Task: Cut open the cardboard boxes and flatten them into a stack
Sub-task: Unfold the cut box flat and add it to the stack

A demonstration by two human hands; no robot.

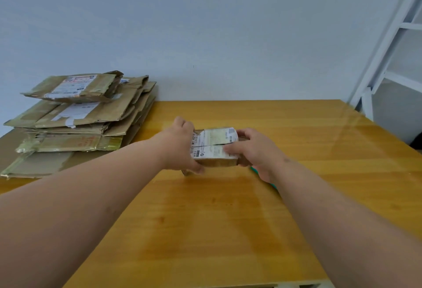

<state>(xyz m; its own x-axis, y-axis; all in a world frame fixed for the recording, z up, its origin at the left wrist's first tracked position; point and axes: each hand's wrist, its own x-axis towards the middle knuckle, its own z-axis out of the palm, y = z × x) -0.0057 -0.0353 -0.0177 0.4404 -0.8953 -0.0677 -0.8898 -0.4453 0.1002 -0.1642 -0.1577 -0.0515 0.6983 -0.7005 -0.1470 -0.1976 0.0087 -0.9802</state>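
On the table (205, 219), near its middle: a small cardboard box (214, 145), label side up. At the box's left end, the left hand (180, 146), fingers curled round that end. At the right end, the right hand (255, 150), thumb over the top face. Under the right hand, partly hidden, a tool (272, 185) lying on the table. Far left, well apart from the box, against the wall (205, 25): a stack of flattened boxes (77, 121). Beyond the table's right corner, a metal frame (392, 48).
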